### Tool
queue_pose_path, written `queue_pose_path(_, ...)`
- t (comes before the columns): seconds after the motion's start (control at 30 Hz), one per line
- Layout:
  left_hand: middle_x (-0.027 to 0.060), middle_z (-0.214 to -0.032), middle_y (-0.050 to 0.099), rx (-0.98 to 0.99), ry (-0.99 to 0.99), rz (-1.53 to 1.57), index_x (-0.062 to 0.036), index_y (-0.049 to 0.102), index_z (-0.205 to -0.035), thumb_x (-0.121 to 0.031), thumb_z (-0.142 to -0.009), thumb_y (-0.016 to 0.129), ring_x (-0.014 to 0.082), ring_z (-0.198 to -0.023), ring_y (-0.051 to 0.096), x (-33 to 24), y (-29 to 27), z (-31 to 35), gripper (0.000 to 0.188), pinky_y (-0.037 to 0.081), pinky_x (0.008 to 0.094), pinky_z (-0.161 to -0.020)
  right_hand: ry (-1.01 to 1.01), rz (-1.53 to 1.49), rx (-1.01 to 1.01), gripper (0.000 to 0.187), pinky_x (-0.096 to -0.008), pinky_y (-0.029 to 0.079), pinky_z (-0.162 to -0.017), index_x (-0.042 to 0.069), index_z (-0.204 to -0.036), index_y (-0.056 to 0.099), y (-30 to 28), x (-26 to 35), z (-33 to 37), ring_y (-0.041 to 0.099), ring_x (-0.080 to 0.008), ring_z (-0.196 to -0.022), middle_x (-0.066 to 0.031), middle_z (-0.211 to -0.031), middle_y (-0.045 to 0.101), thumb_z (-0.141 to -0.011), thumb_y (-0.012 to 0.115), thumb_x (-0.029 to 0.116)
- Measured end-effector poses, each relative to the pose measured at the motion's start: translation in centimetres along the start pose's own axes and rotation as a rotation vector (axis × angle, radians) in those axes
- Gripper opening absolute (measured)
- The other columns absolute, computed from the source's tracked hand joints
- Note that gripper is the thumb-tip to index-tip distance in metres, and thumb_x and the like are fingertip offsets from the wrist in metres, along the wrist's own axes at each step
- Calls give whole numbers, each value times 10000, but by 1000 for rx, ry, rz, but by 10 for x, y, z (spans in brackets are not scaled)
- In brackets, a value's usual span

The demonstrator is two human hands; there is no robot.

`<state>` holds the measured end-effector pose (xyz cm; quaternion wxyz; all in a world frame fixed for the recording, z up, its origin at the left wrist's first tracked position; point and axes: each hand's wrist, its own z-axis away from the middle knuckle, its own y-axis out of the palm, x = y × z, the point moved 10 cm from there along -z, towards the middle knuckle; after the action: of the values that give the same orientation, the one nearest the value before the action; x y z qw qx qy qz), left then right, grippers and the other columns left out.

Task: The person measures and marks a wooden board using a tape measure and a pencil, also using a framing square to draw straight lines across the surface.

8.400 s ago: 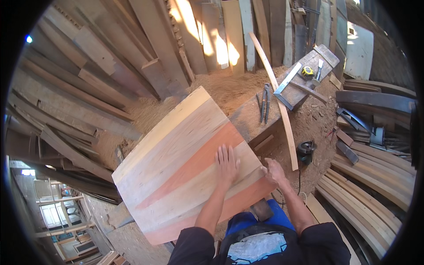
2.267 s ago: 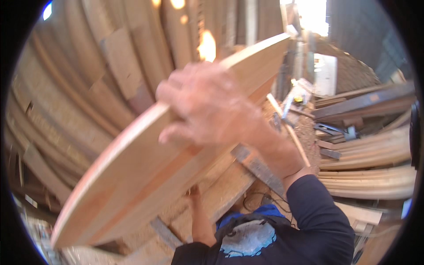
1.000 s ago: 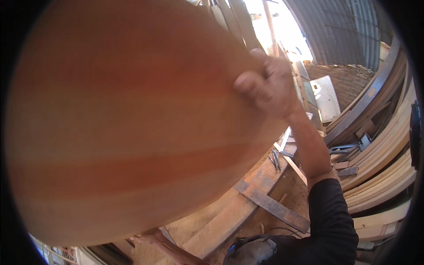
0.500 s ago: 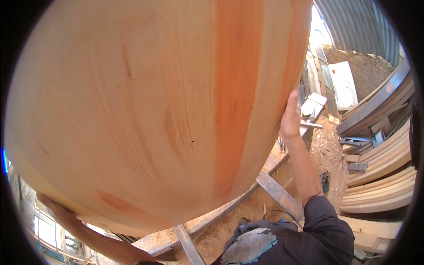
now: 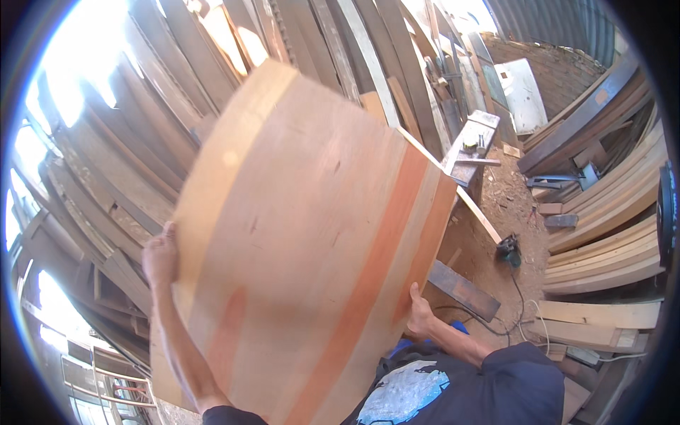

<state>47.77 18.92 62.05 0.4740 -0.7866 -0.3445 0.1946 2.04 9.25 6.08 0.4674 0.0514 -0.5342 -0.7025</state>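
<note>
A large glued-up wooden panel (image 5: 283, 234), pale with orange-brown stripes and a yellowish strip along its left side, is held tilted in front of me. My left hand (image 5: 161, 256) is closed on its left edge. Lower down, on the right edge, my right hand (image 5: 419, 315) grips it with the thumb lying on the face; those fingers are partly hidden behind the panel. The panel's lower end runs down beside my dark shirt and out of the picture.
Long boards (image 5: 134, 149) lean along the back and left. Curved-looking stacked planks (image 5: 609, 248) fill the right side. A power tool with a cord (image 5: 508, 249) sits on the sawdust-strewn floor, near a short dark board (image 5: 464, 290). A narrow workbench (image 5: 471, 145) holds small items behind the panel.
The panel has swung away from close in front of me and tilted, so the leaning boards behind it show. My left hand has moved up and right; my right hand has come lower.
</note>
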Motion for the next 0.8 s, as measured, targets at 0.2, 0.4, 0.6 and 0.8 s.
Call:
queue_pose_path(0.2, 262, -1254, 686, 463, -29, 31, -52, 724, -1207, -690, -1027, 370, 473, -1215, 617, 32, 286, 27, 751, 476, 537, -1036, 152, 89, -393, 658, -545, 449, -1126, 3, -1465, 491, -98, -54, 42, 536, -324, -1353, -142, -1488, 552, -1075, 512, 533)
queue_pose_path(0.4, 241, -1355, 648, 748, -25, 164, -132, 692, -1319, -639, -1034, 389, 431, -1290, 595, -2, 469, 87, 656, 459, 505, -1096, 217, 88, -432, 620, -580, 306, -1225, 52, -1542, 428, -149, -80, 77, 403, -354, -1476, -132, -1609, 441, -1115, 397, 500)
queue_pose_path(0.6, 184, -1353, 670, 792, -13, 183, -185, 681, -1349, -628, -1025, 408, 408, -1277, 613, -31, 572, 118, 613, 467, 500, -1087, 217, 81, -543, 536, -576, 348, -1207, 25, -1520, 411, -183, -89, 93, 447, -363, -1438, -155, -1567, 471, -1134, 415, 396)
queue_pose_path(0.8, 205, -1344, 672, 938, -10, 217, -188, 673, -1369, -614, -1022, 409, 409, -1286, 608, -87, 623, 159, 609, 457, 516, -1092, 217, 79, -591, 515, -600, 348, -1210, 33, -1526, 399, -202, -80, 121, 441, -373, -1447, -151, -1589, 444, -1135, 409, 368)
